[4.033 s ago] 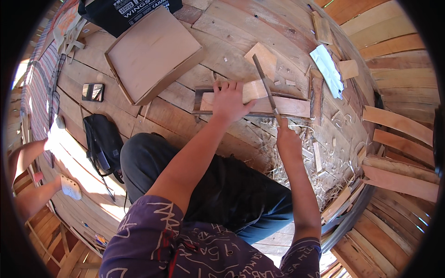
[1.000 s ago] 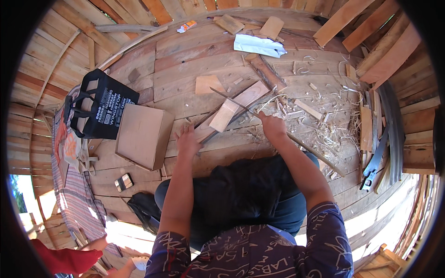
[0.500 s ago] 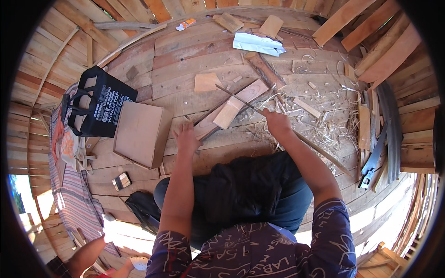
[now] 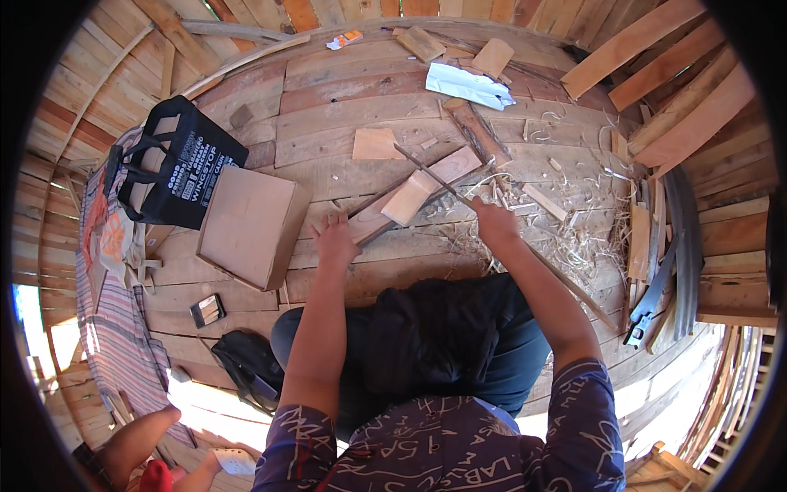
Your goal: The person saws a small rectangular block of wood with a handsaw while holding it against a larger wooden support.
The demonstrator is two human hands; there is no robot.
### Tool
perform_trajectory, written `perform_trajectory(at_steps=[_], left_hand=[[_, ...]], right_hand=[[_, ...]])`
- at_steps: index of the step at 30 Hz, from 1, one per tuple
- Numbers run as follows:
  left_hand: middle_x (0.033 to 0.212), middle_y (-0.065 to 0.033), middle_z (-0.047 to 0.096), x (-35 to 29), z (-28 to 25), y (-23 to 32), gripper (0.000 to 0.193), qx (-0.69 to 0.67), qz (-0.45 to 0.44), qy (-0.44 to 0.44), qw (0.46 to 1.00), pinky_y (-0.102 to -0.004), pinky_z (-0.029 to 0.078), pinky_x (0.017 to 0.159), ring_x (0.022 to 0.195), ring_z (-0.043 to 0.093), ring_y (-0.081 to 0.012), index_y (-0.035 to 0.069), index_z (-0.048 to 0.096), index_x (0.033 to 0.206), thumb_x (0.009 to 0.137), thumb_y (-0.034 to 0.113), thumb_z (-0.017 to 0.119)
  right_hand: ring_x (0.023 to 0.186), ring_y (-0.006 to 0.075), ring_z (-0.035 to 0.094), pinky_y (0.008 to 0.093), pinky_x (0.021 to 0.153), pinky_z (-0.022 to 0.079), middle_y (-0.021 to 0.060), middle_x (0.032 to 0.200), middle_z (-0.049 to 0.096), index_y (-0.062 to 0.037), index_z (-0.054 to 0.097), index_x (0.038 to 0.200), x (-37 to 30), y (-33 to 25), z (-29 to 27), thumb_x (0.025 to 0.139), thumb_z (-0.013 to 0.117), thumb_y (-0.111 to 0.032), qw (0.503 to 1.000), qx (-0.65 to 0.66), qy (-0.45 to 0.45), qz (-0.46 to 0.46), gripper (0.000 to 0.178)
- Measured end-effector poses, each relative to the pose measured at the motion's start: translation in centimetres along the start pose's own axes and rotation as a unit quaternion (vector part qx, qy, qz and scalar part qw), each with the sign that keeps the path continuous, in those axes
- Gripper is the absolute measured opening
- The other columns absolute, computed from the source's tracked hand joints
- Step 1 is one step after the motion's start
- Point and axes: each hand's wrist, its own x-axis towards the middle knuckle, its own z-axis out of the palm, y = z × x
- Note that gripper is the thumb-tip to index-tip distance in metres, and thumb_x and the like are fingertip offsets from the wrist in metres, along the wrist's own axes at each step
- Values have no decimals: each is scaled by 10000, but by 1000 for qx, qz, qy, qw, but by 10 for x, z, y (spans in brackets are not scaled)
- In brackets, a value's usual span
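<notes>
My right hand [image 4: 498, 225] is closed around a long-handled knife. Its narrow dark blade [image 4: 433, 175] slants up and left, across a plank [image 4: 459, 165] and past a small pale wood block [image 4: 405, 199] lying on that plank. The long wooden handle [image 4: 580, 295] runs back beneath my right forearm. At the plank's near left end, my left hand [image 4: 334, 239] lies flat with its fingers stretched out. I cannot tell how firmly it presses the wood.
To the left stand a cardboard box [image 4: 250, 221] and a black bag [image 4: 193, 176], with a phone [image 4: 207, 311] nearer me. Curled shavings [image 4: 566, 254] litter the right side, beside a handsaw [image 4: 652, 307]. Beyond the plank are a bark-edged piece [image 4: 478, 131] and a pale sheet [image 4: 469, 86]. Another person's limbs [image 4: 143, 439] show lower left.
The view has shifted slightly. My left hand's fingers are a little closer together, while the knife stays across the plank. The other person's limbs at lower left have moved.
</notes>
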Motion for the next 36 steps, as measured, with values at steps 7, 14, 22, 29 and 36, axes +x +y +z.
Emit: perform_trajectory(at_steps=[7,14,22,29,36], left_hand=[[1505,-129,391,-1,-4,1,977,6,-1,-13,1000,-611,131,1164,1443,278,-308,78,387,1447,627,335,852],[1517,-179,355,-14,-20,38,1063,-37,55,84,994,-632,66,1155,1463,209,-343,60,328,1481,679,627,733],[1541,-191,293,11,13,82,870,-43,151,123,980,-629,86,1153,1460,217,-346,50,317,1486,835,544,615],[1509,-192,343,39,46,102,804,-56,158,196,966,-606,144,1153,1436,273,-324,1,300,1478,878,458,580],[1342,-184,517,56,36,105,749,-160,127,241,949,-536,291,1100,1266,473,-320,-18,393,1406,859,440,623]], right_hand=[[768,366,707,482,647,567,172,808,696,-102,505,1173,3,0,6,832,576,-26,1000,-8,-12,14,356],[786,343,715,454,687,581,173,835,702,-87,540,1094,-2,-1,0,874,559,-130,999,-13,-31,35,226],[810,397,691,500,730,555,225,855,689,-65,548,1062,11,5,-13,826,620,-215,997,65,-35,32,289],[821,469,638,525,726,508,270,826,653,-33,544,1070,16,35,7,903,593,-252,972,232,-29,-4,280],[776,453,635,495,672,491,275,788,632,-12,585,1079,26,34,18,960,569,-232,933,350,9,-81,251]])
